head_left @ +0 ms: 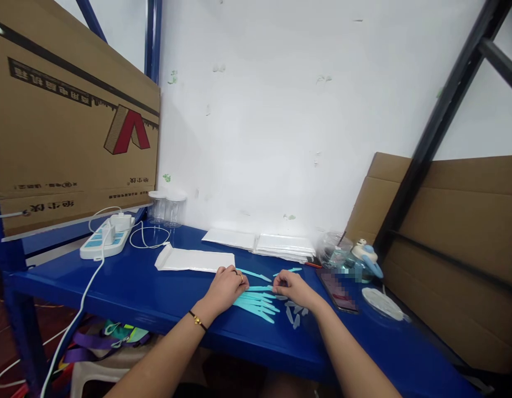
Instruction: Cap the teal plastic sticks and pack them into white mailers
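Observation:
My left hand (229,286) is closed, pinching the left end of a slender teal eyebrow razor (260,288). At that razor's right end, the fingertips of my right hand (292,286) are pressed together. Several more teal razors (256,307) lie fanned on the table just below my hands. Another razor (254,274) lies above them, and one (295,270) is partly hidden beyond my right hand. Small translucent caps (296,320) are scattered below my right hand. A white padded packet (198,260) lies left of my left hand.
White packets (283,246) are stacked along the wall. A phone (337,290), a clear plastic cup (333,249), a blue-and-white figure (366,258) and a round white lid (382,303) stand or lie right. Left are a power strip (109,237), cables and clear jars (173,210). Cardboard flanks the blue table (156,298).

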Tool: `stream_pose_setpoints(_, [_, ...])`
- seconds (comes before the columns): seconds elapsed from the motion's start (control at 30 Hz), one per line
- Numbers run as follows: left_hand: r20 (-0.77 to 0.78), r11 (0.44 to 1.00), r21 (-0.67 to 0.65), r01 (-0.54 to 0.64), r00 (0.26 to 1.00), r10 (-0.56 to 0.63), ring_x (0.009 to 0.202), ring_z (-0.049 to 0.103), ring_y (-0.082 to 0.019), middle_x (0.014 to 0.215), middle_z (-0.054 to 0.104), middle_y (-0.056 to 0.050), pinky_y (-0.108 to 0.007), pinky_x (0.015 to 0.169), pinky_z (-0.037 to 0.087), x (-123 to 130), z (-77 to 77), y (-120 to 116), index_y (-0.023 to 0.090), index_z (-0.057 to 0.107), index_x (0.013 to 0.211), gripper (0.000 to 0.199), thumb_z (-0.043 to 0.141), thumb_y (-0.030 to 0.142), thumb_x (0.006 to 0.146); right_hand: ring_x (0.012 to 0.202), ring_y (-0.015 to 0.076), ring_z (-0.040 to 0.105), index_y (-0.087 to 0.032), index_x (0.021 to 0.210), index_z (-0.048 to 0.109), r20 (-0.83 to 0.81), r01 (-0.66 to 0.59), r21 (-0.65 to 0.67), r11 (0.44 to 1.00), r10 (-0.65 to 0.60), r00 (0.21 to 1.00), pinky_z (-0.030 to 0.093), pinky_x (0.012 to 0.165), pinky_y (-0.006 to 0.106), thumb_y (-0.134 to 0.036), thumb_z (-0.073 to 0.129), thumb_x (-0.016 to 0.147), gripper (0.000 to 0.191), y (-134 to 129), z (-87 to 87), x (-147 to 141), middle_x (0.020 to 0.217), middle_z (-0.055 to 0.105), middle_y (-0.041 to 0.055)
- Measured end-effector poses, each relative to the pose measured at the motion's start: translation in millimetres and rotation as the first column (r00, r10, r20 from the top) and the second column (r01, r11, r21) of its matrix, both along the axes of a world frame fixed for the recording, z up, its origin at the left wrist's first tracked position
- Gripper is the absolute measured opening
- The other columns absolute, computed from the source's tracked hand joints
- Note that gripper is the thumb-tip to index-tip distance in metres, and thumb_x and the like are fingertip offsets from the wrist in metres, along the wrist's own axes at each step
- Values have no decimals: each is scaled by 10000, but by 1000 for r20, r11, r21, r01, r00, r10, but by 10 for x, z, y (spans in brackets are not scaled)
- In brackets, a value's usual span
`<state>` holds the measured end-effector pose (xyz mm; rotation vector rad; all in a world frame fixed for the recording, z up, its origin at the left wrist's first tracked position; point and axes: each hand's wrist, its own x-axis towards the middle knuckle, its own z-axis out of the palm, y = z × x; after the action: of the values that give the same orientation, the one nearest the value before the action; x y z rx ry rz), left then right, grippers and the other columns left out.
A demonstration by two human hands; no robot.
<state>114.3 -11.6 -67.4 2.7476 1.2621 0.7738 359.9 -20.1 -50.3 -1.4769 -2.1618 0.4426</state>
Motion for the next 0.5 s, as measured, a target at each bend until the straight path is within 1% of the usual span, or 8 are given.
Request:
stream_pose_setpoints(0.1, [-7, 1000, 15, -8, 1000, 8, 888, 465, -190, 803, 628, 1, -332, 757, 272, 2, 15, -18, 234, 629, 778, 231, 446, 313, 894, 628, 130, 534, -183, 701, 639, -19, -19, -45, 999, 18, 1000, 390, 582, 224, -279, 628, 726, 100, -16, 6, 1, 678, 620, 0])
stream_pose_setpoints(0.17, [-19, 1000, 13, -20, 1000, 21, 883, 466, -187, 790, 622, 0, -332, 757, 268, -15, 23, -21, 231, 624, 774, 239, 431, 296, 898, 624, 128, 542, -182, 686, 638, -30, -40, -60, 997, 38, 999, 399, 585, 225, -264, 630, 719, 88, -20, -12, 59, 675, 631, -1])
stream_pose_setpoints(0.3, [-24, 999, -2, -53, 998, 53, 882, 469, -192, 788, 618, -9, -337, 760, 272, -88, 6, 2, 222, 611, 754, 272, 399, 295, 908, 613, 128, 551, -178, 693, 640, -51, -10, -89, 996, 5, 999, 411, 566, 225, -263, 631, 708, 87, -42, -34, 275, 684, 642, 5])
stream_pose_setpoints(0.37, [-19, 999, -35, -35, 999, 35, 889, 472, -196, 794, 614, -14, -339, 770, 282, -115, -18, 14, 228, 614, 773, 277, 388, 309, 911, 589, 131, 549, -173, 713, 649, -39, -3, -135, 991, -3, 999, 407, 538, 225, -293, 645, 695, 122, -36, -23, 358, 668, 641, 8])
stream_pose_setpoints(0.4, [-7, 998, -58, -19, 1000, 18, 902, 473, -196, 816, 614, -13, -341, 782, 287, -121, -30, 15, 238, 618, 809, 264, 386, 311, 911, 586, 133, 549, -171, 722, 653, -25, 8, -136, 991, -12, 1000, 404, 534, 227, -309, 647, 695, 141, -22, -15, 372, 662, 639, 10])
stream_pose_setpoints(0.43, [13, 997, -82, 3, 1000, -1, 922, 472, -195, 856, 614, -11, -343, 799, 293, -121, -40, 14, 255, 619, 865, 248, 382, 310, 912, 594, 138, 550, -170, 726, 655, -4, 35, -108, 993, -36, 999, 402, 539, 230, -324, 638, 703, 156, 4, -7, 361, 666, 636, 13])
stream_pose_setpoints(0.5, [51, 991, -124, 54, 998, -47, 975, 465, -192, 958, 600, -5, -350, 840, 300, -111, -51, 0, 293, 600, 989, 245, 366, 307, 917, 647, 149, 556, -173, 723, 653, 37, 110, -5, 994, -110, 993, 403, 580, 241, -343, 594, 742, 181, 87, -5, 270, 712, 629, 22])
